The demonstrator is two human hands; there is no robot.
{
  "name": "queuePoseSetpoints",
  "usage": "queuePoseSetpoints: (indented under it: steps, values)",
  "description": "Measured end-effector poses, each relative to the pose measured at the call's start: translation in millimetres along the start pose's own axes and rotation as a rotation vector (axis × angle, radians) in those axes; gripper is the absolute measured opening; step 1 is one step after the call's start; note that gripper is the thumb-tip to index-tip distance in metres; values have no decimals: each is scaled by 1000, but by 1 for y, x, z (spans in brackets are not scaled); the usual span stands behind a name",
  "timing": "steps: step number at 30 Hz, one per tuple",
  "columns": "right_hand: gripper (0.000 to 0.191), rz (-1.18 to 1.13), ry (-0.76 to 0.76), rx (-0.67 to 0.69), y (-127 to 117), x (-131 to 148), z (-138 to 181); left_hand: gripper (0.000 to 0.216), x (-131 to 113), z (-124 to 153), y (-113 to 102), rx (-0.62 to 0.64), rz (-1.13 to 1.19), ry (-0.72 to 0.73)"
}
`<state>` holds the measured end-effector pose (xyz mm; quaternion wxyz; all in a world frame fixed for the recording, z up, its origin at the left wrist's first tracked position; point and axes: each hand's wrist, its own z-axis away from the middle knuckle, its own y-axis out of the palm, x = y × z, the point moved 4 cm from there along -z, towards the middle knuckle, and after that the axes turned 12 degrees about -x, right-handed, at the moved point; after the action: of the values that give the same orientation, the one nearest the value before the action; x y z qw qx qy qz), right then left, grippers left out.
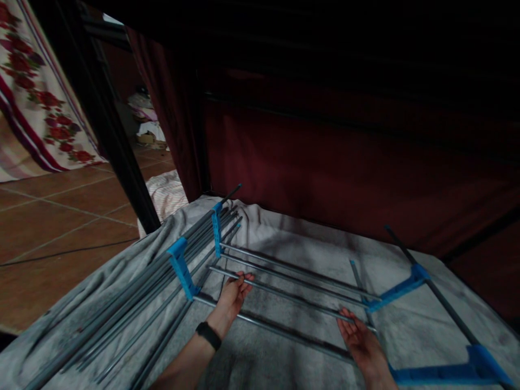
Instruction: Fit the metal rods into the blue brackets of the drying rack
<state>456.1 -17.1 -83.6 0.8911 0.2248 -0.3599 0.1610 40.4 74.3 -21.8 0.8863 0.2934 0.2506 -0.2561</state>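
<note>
A grey metal rod [292,296] lies across both my hands, raised slightly over the bed. My left hand [234,292] pinches it near its left end, a dark band on the wrist. My right hand [358,337] has its fingers around the rod close to the right end. Nearby is a partly assembled rack frame with blue plastic brackets: a left front one [182,271], a left back one [216,233], a right back one [398,291] and a right front one [441,375]. Between the brackets run other crossbars, including a front bar [280,330].
Several loose grey tubes [134,303] lie bundled along the left side of the grey blanket [300,346]. A dark bed post [109,124] rises at left, a maroon curtain [309,168] hangs behind, and dark slats are overhead. Tiled floor [73,216] shows beyond.
</note>
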Motion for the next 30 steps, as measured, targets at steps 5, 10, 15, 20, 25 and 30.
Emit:
queuePoseSetpoints:
  steps: [5,10,15,20,25,30]
  values:
    - [20,-33,16,0,-1,-1,-4,23,1,-3,0,8,-15,1]
    - [14,-96,69,20,0,-2,-3,24,2,-4,-1,10,-8,35]
    - [10,-103,80,16,1,-3,0,26,2,-5,-1,-3,-5,62]
    - [13,-128,94,35,1,-4,2,28,1,-6,-1,-17,2,96]
    - [14,-139,118,12,3,-5,4,29,1,-6,0,-17,8,121]
    - [16,-116,137,23,5,0,8,27,-1,-1,1,18,10,132]
